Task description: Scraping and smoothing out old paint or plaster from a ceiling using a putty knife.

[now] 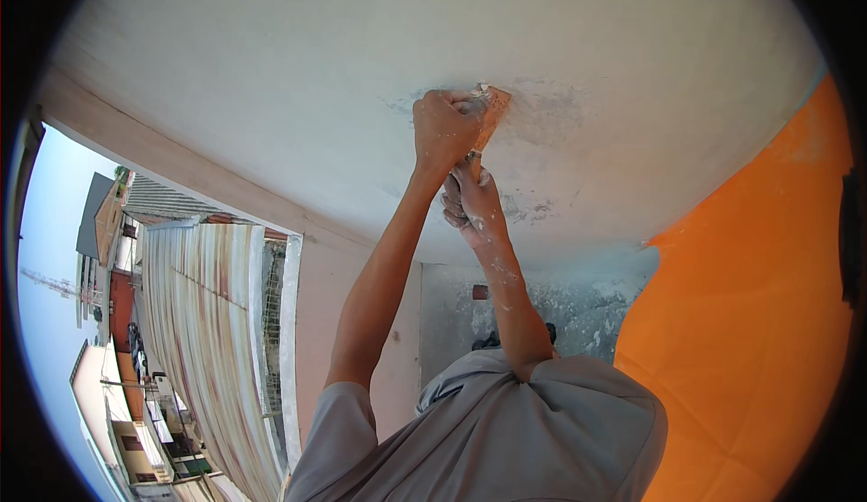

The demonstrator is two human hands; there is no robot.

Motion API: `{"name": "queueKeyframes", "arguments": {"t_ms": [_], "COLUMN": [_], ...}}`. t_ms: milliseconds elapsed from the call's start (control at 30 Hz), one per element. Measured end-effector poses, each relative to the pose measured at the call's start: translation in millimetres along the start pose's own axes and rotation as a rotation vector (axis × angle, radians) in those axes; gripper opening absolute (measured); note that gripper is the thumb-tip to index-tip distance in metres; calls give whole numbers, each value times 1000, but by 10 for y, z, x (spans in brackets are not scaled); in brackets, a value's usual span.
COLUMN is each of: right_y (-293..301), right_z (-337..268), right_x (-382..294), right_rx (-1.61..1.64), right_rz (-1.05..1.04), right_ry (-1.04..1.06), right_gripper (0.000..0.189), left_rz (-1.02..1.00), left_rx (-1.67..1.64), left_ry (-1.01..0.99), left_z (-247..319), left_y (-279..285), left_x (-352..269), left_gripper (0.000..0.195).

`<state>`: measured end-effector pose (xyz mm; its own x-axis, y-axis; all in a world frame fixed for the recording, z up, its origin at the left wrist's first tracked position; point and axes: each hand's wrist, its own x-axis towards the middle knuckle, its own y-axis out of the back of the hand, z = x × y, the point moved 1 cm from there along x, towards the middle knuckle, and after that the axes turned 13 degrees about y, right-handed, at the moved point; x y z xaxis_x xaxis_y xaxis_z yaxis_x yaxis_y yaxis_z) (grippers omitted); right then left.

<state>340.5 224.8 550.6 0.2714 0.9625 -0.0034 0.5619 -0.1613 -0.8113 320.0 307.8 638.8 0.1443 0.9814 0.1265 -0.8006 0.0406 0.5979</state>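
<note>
My right hand (pixel 477 207), spotted with white filler, grips the handle of a putty knife (pixel 493 119) from below. Its orange-brown, stained blade points up along the whitish wall (pixel 325 89). White filler (pixel 483 89) clings around the upper end of the blade. My left hand (pixel 447 129) is curled beside that blade, its fingers bent at the filler. Whether those fingers pinch something is hidden. Grey, rough patches (pixel 552 109) mark the wall to the right of the blade, and smaller chipped marks (pixel 528 207) lie lower down.
A bright orange wall (pixel 738 299) meets the whitish wall on the right. Below is a grey floor (pixel 447 326) spattered white, with a small reddish-brown block (pixel 480 292). Past a low pinkish wall (pixel 352 299) on the left are corrugated metal roofing (pixel 203 299) and houses.
</note>
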Motion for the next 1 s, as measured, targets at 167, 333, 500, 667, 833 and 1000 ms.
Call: {"name": "queueKeyframes", "arguments": {"t_ms": [167,333,500,667,833,1000], "right_y": [-82,-99,-11,88,106,161], "right_z": [29,51,56,-47,-16,-171], "right_x": [-4,15,48,32,40,94], "right_rx": [138,148,37,-162,-260,-393], "right_rz": [-29,40,14,22,42,33], "right_ry": [-50,-75,-51,18,58,70], "right_gripper": [35,38,35,33,30,26], "left_rz": [90,-12,27,-53,-132,-121], "left_rx": [-7,181,-88,-224,-389,-540], "left_ry": [-129,-88,-13,78,145,133], "left_z": [159,163,-2,-181,-314,-346], "left_y": [16,37,-12,-87,-148,-209], "left_x": [-40,-73,-48,50,102,89], "left_gripper": [38,35,37,39,39,35]}}
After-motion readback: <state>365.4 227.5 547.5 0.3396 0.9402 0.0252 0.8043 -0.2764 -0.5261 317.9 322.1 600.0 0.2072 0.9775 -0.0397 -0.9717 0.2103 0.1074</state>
